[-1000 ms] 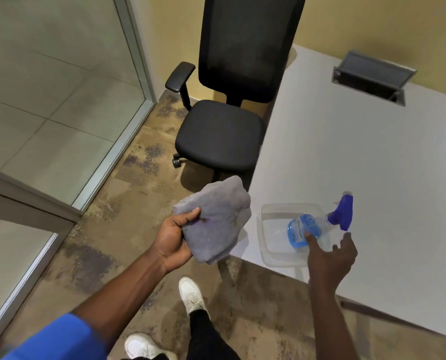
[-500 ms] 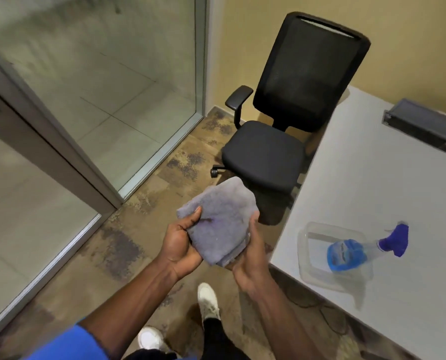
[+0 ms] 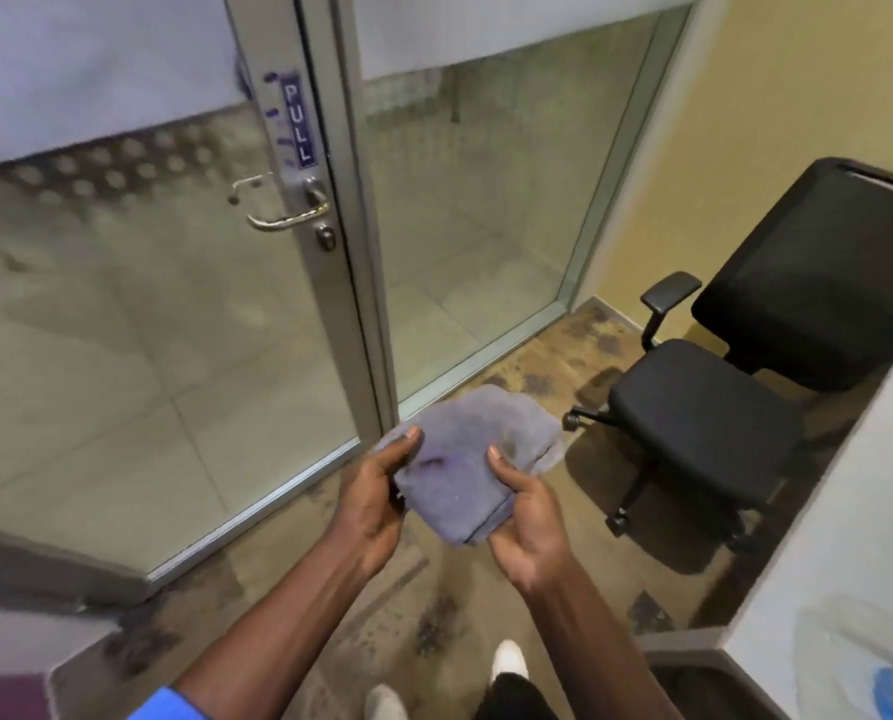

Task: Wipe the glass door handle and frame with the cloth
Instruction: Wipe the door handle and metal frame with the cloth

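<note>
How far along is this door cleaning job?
Barely begun. Done: the grey cloth is picked up, held in both the left hand and right hand. In hand: facing the door. Left: the cloth touches neither the handle nor the frame, where purple marks show beside the PULL sticker.

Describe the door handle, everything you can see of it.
The door handle is a shiny chrome-looking lever, mounted on the grey metal door frame below a PULL sticker, with a round keyhole just beneath. It points left across the glass, curving back at its tip. Nothing touches it; its reflection shows in the glass.
</note>
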`<action>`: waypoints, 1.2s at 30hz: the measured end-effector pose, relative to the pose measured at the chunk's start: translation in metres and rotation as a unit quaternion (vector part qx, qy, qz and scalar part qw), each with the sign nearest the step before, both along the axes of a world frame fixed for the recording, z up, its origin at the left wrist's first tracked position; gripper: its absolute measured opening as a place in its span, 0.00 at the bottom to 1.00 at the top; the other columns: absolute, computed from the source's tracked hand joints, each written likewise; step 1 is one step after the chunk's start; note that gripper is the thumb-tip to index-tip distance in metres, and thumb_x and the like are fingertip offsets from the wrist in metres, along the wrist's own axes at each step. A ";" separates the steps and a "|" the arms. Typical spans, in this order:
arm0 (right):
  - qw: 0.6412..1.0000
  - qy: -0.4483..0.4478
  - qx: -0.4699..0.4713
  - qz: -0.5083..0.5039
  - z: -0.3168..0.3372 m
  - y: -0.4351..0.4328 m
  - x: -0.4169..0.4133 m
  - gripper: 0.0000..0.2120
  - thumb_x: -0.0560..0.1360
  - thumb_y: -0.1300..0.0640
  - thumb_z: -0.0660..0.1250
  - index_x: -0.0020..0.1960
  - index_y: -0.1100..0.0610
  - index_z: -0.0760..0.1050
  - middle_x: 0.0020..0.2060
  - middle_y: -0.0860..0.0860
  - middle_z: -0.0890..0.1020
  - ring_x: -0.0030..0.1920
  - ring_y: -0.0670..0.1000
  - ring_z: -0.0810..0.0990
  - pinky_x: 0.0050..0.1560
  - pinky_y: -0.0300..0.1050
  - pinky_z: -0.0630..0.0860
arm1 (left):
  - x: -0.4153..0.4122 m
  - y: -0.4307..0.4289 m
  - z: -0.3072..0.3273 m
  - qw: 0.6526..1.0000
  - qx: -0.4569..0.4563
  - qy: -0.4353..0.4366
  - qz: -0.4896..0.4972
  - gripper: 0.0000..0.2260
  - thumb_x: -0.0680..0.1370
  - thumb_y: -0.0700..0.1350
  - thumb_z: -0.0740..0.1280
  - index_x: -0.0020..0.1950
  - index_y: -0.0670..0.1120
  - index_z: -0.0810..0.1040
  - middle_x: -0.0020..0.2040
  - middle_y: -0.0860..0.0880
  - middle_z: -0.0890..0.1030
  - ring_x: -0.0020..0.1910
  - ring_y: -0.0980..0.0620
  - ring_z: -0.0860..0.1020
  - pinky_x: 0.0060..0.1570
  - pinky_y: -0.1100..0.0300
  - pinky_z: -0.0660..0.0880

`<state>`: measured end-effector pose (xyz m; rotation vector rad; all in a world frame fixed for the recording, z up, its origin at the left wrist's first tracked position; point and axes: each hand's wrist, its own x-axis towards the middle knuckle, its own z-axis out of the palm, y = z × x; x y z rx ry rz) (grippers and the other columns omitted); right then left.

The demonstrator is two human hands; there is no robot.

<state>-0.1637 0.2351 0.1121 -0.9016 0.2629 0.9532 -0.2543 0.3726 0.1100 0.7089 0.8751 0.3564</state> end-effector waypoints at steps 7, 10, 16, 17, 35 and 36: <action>0.997 -0.079 0.009 0.012 0.019 0.067 -0.007 0.22 0.75 0.59 0.77 0.66 0.67 0.82 0.63 0.66 0.85 0.63 0.68 0.86 0.66 0.66 0.81 | -0.029 0.067 0.020 0.991 0.086 0.083 0.052 0.08 0.80 0.47 0.80 0.46 0.44 0.88 0.42 0.43 0.90 0.35 0.50 0.84 0.33 0.61 0.79; 0.996 -0.083 0.010 0.020 0.028 0.103 0.005 0.21 0.77 0.60 0.75 0.67 0.67 0.81 0.64 0.65 0.85 0.64 0.68 0.85 0.71 0.69 0.77 | -0.019 0.090 0.023 0.991 0.074 0.086 0.065 0.16 0.82 0.51 0.79 0.52 0.37 0.90 0.51 0.34 0.91 0.40 0.47 0.86 0.38 0.58 0.79; 0.978 -0.205 -0.017 -0.029 0.054 0.181 0.067 0.19 0.75 0.54 0.77 0.64 0.60 0.83 0.58 0.58 0.89 0.59 0.60 0.89 0.61 0.58 0.84 | 0.016 0.151 0.034 0.966 0.199 0.127 0.104 0.23 0.84 0.58 0.75 0.56 0.36 0.86 0.48 0.38 0.92 0.39 0.47 0.89 0.41 0.55 0.85; 0.971 -0.233 -0.024 -0.038 0.058 0.196 0.084 0.19 0.76 0.54 0.77 0.64 0.59 0.84 0.57 0.56 0.90 0.58 0.58 0.89 0.56 0.54 0.85 | 0.022 0.164 0.035 0.948 0.250 0.159 0.115 0.19 0.84 0.55 0.76 0.55 0.38 0.85 0.47 0.40 0.92 0.40 0.48 0.90 0.47 0.51 0.87; 0.534 -0.843 0.029 -0.057 0.124 0.461 0.222 0.35 0.70 0.79 0.68 0.76 0.65 0.75 0.75 0.56 0.78 0.72 0.60 0.78 0.71 0.48 0.79 | 0.073 0.392 0.112 0.401 0.802 0.412 0.164 0.43 0.82 0.48 0.71 0.91 0.34 0.54 0.91 0.28 0.50 0.92 0.27 0.48 0.91 0.34 0.50; 0.502 -0.863 0.038 -0.044 0.119 0.469 0.217 0.36 0.69 0.80 0.68 0.76 0.65 0.74 0.76 0.56 0.77 0.75 0.62 0.76 0.72 0.56 0.79 | 0.071 0.398 0.109 0.394 0.800 0.420 0.167 0.44 0.83 0.50 0.70 0.92 0.34 0.52 0.91 0.28 0.47 0.92 0.29 0.44 0.92 0.36 0.47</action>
